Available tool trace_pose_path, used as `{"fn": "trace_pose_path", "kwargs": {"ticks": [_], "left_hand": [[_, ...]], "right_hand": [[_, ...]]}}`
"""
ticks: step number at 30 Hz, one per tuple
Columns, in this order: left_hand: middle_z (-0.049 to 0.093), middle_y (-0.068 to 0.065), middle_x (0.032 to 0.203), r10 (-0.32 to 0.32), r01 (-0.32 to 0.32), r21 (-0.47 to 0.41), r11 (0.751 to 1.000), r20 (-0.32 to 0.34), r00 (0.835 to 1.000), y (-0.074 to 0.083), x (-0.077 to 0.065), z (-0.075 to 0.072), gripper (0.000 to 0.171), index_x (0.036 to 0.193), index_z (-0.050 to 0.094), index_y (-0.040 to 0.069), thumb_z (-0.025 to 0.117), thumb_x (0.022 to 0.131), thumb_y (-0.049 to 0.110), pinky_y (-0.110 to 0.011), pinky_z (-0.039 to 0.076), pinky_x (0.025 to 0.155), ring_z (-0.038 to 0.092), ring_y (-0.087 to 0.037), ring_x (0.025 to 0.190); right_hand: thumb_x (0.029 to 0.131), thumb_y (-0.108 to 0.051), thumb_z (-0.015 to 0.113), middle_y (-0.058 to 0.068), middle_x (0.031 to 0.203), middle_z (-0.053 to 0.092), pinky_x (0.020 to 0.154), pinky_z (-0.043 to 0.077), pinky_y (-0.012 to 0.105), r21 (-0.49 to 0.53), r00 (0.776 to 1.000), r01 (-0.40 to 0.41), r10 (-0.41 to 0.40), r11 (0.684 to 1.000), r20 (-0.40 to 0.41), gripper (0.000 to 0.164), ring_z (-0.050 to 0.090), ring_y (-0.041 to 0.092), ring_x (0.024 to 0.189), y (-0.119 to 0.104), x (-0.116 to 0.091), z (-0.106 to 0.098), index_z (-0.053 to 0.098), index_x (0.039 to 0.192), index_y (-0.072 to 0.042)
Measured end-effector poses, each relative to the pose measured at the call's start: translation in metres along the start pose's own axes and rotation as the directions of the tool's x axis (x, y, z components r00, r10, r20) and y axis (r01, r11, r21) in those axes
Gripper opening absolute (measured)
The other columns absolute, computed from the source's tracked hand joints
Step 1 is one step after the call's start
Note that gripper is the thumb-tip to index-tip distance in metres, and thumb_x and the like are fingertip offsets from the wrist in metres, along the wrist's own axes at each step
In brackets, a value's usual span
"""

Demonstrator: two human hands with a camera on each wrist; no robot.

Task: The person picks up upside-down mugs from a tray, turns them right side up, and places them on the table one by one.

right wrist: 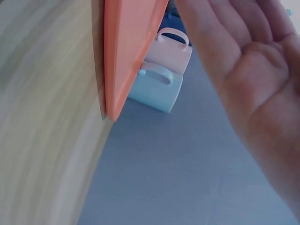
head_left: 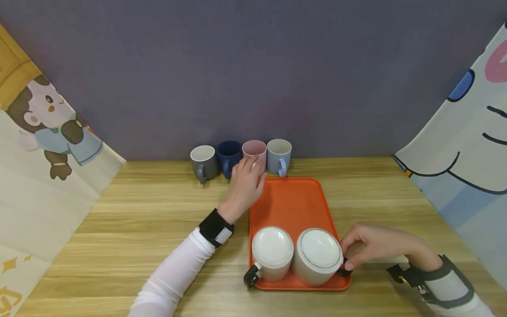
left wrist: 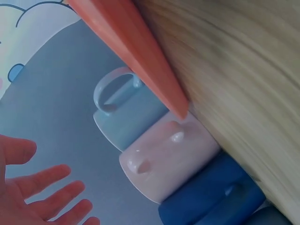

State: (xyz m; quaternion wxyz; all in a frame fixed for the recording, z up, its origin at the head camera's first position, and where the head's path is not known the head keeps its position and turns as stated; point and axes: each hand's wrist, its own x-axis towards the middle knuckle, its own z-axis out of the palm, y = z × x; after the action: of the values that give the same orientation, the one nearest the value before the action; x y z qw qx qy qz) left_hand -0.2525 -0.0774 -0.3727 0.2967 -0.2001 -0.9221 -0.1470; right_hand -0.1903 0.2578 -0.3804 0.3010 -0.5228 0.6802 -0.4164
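- The left hand (head_left: 246, 182) is near the far edge of the worktop (head_left: 166, 220), overlapping the front of the pink mug (head_left: 255, 146) in the head view.
- Its fingers (left wrist: 47, 177) are loosely spread with gaps between them and hold nothing; the left wrist view shows them apart from the mugs.
- The pink mug stands upright in a row along the worktop's far edge, between the dark blue mug (head_left: 229, 155) and the light blue mug (head_left: 279, 154).
- The grey mug (head_left: 205, 163) ends the row on the left; the handles of all four face the near edge.
- An orange tray (head_left: 293, 204) lies on the worktop, its far edge just in front of the pink and light blue mugs.
- At the tray's near edge, two ribbed mugs sit bottom up, side by side.
- The left ribbed mug (head_left: 273, 253) has its black-ended handle pointing over the tray's near left corner.
- The right ribbed mug (head_left: 318, 255) is by the near right corner.
- The right hand (head_left: 374, 244) pinches that mug's dark handle, thumb and forefinger curved close together at the tray's right edge.
- A plain grey-blue wall (head_left: 253, 79) rises behind the worktop's far edge.
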Motion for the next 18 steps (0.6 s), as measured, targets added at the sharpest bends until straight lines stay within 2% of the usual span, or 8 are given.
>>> {"fn": "trace_pose_path", "kwargs": {"ticks": [4,9,16,18], "left_hand": [[0.053,-0.012,0.133,0.016,-0.016,0.005,1.0,-0.015,1.0,0.002,0.0,0.003,0.036,0.125,0.058,0.006,0.056,0.093,0.023,-0.047,0.037,0.095,0.044,-0.029,0.123],[0.055,-0.011,0.129,0.026,-0.026,0.016,1.0,-0.008,1.0,0.005,-0.001,0.003,0.035,0.124,0.058,0.007,0.054,0.094,0.024,-0.047,0.038,0.094,0.045,-0.029,0.122],[0.055,-0.013,0.13,0.036,-0.035,0.012,0.999,-0.023,0.999,0.004,-0.001,0.002,0.035,0.123,0.059,0.005,0.056,0.093,0.023,-0.047,0.039,0.093,0.045,-0.03,0.122],[0.055,-0.014,0.131,0.035,-0.034,0.008,0.999,-0.022,0.999,0.003,-0.001,0.002,0.035,0.123,0.059,0.005,0.057,0.093,0.022,-0.047,0.039,0.093,0.045,-0.031,0.122]], "right_hand": [[0.088,-0.002,0.063,0.008,0.087,0.073,0.06,0.056,0.028,0.075,0.999,0.024,-0.027,0.997,0.032,0.016,0.062,-0.003,0.077,0.003,0.001,0.001,0.07,0.101,-0.007],[0.092,0.004,0.054,0.018,0.093,0.07,0.073,0.057,0.035,0.206,0.991,0.028,-0.053,0.978,0.119,0.019,0.069,0.019,0.086,0.01,0.001,0.002,0.064,0.108,0.0],[0.093,0.004,0.051,0.024,0.086,0.067,0.069,0.056,0.037,0.247,0.989,-0.011,-0.027,0.969,0.146,0.016,0.066,0.033,0.079,0.012,0.001,0.001,0.061,0.106,0.004],[0.094,0.003,0.051,0.027,0.085,0.065,0.07,0.057,0.036,0.266,0.989,-0.037,-0.004,0.963,0.151,0.016,0.067,0.029,0.078,0.012,0.001,0.001,0.061,0.106,0.004]]}}
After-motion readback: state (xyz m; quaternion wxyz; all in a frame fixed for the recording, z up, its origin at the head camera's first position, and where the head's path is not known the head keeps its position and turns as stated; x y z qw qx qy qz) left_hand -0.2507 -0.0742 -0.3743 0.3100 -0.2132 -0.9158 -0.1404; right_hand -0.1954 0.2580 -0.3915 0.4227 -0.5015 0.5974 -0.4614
